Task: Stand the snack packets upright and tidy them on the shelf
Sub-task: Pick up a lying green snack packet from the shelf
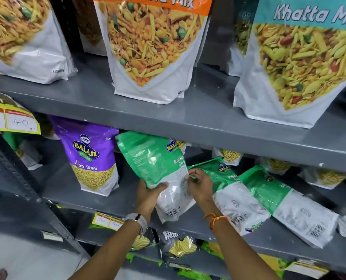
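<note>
A green-and-white snack packet (156,164) is tilted near upright over the middle grey shelf (71,190). My left hand (148,197) grips its lower left edge. My right hand (200,186) pinches its right edge, fingers also touching a second green packet (230,190) that lies flat. A third green packet (289,205) lies flat to its right. A purple Aloo Sev packet (93,156) stands upright to the left.
The upper shelf (188,122) carries three big white mix pouches (154,47), hanging just above the held packet. More small packets (325,176) sit at the back right. A yellow price tag (10,120) hangs at left. Packets (176,245) fill the lower shelf.
</note>
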Demonstrator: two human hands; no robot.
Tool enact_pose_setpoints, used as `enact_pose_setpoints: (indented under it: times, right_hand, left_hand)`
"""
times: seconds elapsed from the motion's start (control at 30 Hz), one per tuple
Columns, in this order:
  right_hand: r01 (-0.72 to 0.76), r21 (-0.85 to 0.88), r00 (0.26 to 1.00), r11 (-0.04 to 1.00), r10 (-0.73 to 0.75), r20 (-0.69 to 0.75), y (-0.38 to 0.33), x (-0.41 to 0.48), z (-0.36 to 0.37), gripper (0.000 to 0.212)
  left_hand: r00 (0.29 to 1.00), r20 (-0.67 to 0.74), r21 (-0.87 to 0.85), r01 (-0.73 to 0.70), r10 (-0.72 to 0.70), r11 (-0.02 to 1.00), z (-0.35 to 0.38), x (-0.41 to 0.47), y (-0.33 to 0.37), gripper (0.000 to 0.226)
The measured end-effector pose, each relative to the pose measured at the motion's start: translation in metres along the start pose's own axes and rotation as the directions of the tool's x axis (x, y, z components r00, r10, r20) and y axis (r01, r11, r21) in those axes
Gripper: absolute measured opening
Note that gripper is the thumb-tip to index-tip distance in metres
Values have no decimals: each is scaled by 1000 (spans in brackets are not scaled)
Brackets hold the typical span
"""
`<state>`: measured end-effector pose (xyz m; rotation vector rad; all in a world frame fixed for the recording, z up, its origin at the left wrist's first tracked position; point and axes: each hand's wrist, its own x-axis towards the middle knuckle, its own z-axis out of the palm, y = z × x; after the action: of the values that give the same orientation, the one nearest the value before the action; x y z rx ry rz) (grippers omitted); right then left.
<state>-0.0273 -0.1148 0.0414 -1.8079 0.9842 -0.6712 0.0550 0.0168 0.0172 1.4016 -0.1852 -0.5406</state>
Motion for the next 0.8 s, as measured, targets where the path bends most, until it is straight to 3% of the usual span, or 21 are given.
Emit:
enact_pose_setpoints:
  times: [0.07, 0.2, 0.3, 0.37, 0.43, 0.53, 0.67, 0.73, 0.8]
  right_hand:
    - [20, 10, 999, 1000, -20, 25, -4, -2, 1, 26]
    - [-52, 266, 948, 963, -35, 315, -3, -15, 8, 69]
    - [-51, 376, 911, 925, -111, 397, 2, -25, 21, 79]
    - [-27, 384, 923, 923, -124, 364, 3, -28, 30, 86]
    - [-39, 362, 941, 931, -88, 327, 1, -29, 36, 98]
    - [-71, 255, 962, 964, -1, 272, -3, -26, 40, 106]
    - [-25, 205, 977, 978, -19, 212, -2, -20, 33, 77]
    - [-38, 252, 970, 967, -25, 243, -1, -17, 26, 72]
    - [-62, 279, 962, 958, -17, 271, 1, -14, 21, 75]
  left_hand:
    - [990, -38, 89, -135, 138, 987, 7, 6, 3, 40]
    - [930, -9, 289, -350, 368, 891, 13, 19, -1, 44]
    - [867, 157, 383, -495, 473, 780, 7, 17, -17, 64]
    - [833, 308, 415, -552, 459, 723, 3, 18, -28, 73]
    - [790, 448, 345, -585, 419, 734, -4, 17, -39, 78]
    - [791, 490, 307, -551, 367, 776, -29, 13, -47, 85]
    - [905, 222, 216, -409, 363, 887, -43, 41, -18, 50]
    - [951, 200, 157, -267, 234, 951, -39, 59, 7, 49]
    - [950, 302, 148, -128, 78, 981, -37, 74, 22, 60]
